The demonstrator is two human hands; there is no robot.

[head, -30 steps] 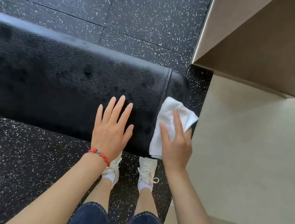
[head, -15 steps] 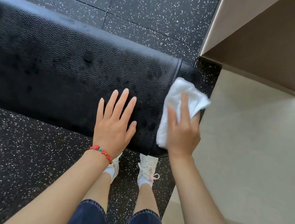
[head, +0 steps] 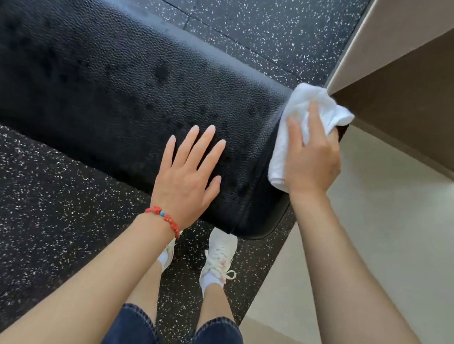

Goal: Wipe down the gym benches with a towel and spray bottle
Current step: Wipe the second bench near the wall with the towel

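Your left hand (head: 188,178) lies flat, fingers spread, on the black pebbled vinyl gym bench worktop (head: 111,80), as before. At three o'clock, your right hand (head: 311,159) presses the white folded towel (head: 299,109), its grip loose; it has climbed the bench's end cap toward twelve o'clock. The beige wall corner (head: 404,65) crowds there; open pad lies leftward.
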